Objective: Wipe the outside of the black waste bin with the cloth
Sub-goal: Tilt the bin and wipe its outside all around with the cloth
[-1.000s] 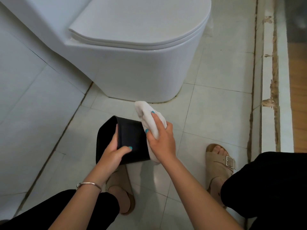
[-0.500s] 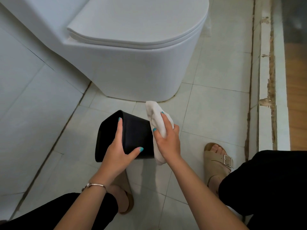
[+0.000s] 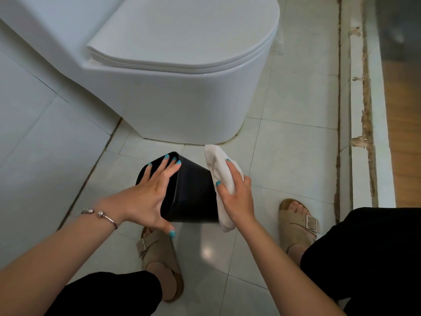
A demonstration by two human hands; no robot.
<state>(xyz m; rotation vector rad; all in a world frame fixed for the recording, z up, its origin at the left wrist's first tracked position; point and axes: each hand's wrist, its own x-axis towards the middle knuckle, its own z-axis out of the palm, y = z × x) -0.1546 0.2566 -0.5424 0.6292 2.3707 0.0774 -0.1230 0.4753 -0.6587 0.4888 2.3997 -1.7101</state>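
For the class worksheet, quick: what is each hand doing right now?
Left hand: open, fingers spread on the black waste bin.
Right hand: closed, holding the cloth against the bin.

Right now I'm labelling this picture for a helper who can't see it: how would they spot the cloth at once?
Start at the white toilet and drop to the floor tiles in front of its base. There a black waste bin is held tipped; the cloth is pressed against its right-hand end by the right hand. It is the only soft white thing there.
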